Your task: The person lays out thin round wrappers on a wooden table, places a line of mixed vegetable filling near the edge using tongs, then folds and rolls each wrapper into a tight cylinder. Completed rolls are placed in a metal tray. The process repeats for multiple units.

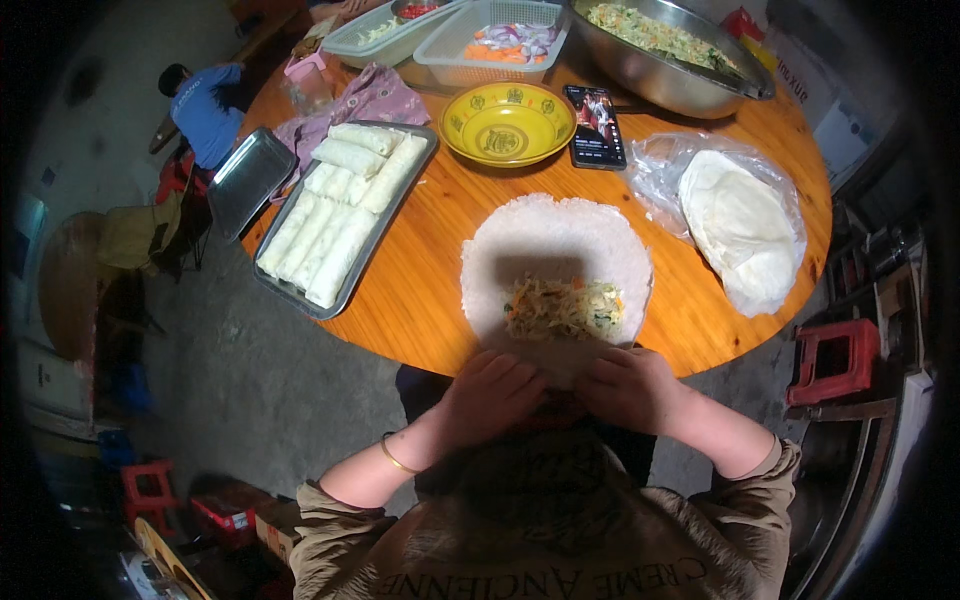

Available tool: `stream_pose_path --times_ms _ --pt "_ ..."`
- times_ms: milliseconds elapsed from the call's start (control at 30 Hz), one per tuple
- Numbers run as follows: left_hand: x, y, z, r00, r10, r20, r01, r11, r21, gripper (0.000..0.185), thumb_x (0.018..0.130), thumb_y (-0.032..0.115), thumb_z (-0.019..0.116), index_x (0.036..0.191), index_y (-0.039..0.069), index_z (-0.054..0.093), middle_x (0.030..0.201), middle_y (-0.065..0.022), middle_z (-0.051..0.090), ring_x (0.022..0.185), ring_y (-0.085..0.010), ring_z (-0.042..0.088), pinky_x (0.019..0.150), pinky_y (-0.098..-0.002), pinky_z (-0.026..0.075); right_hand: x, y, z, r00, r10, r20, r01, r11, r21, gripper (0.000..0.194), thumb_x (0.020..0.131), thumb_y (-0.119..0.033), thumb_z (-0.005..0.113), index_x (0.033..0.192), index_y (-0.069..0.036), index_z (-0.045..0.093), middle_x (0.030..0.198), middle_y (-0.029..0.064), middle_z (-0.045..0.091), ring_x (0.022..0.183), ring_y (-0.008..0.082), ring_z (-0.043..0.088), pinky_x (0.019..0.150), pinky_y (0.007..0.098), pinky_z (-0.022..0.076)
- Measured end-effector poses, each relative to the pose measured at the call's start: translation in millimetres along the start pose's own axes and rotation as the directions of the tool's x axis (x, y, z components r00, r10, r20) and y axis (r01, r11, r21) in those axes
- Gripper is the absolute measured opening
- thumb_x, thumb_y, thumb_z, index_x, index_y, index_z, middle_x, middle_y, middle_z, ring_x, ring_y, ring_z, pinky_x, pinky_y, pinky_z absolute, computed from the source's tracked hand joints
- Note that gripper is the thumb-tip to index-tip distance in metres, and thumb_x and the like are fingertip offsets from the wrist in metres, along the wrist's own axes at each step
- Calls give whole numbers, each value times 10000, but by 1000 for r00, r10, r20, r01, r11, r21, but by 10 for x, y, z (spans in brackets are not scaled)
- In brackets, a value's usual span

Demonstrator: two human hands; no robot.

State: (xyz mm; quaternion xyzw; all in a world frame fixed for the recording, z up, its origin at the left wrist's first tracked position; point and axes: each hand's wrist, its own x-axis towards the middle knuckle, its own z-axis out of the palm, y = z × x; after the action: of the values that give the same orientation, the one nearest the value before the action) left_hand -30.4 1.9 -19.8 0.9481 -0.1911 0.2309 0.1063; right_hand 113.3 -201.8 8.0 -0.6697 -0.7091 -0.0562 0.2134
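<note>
A round, thin wrapper sheet [555,232] lies flat on the wooden table at its near edge. Across its lower half sits a mound of shredded vegetable filling [566,307]. My left hand [499,386] grips the sheet's near edge on the left, its fingers curled over it. On the right, my right hand [622,386] pinches the same near edge. Both thumbs are hidden. To the left, a dark metal tray [341,304] holds several filled white rolls [322,247]. A stack of wrapper sheets [742,225] rests on a plastic bag to the right.
Beyond the sheet stand a yellow bowl [506,124] and a lit phone [596,127]. Farther back are a steel basin [675,86] of filling and plastic baskets [487,71] with cut vegetables. Another tray [251,184] overhangs the table's left edge. A person in blue [206,112] is at far left.
</note>
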Motion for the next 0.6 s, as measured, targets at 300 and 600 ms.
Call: stream_pose_path --times_ms 300,600 --pt "235 46 -98 890 -377 258 416 902 -116 202 737 272 740 786 108 634 869 -43 585 813 -244 572 669 -373 449 20 76 24 962 246 -117 -234 966 109 121 736 -139 672 849 -130 631 797 65 556 752 280 562 615 393 471" --pt "451 -282 -75 876 -396 -276 410 912 -8 165 757 209 716 739 75 621 845 -91 565 874 -296 530 816 -445 383 488 394 -50 956 202 -213 -234 962 -137 101 786 -96 606 876 -62 637 870 98 628 815 314 584 714 410 475"
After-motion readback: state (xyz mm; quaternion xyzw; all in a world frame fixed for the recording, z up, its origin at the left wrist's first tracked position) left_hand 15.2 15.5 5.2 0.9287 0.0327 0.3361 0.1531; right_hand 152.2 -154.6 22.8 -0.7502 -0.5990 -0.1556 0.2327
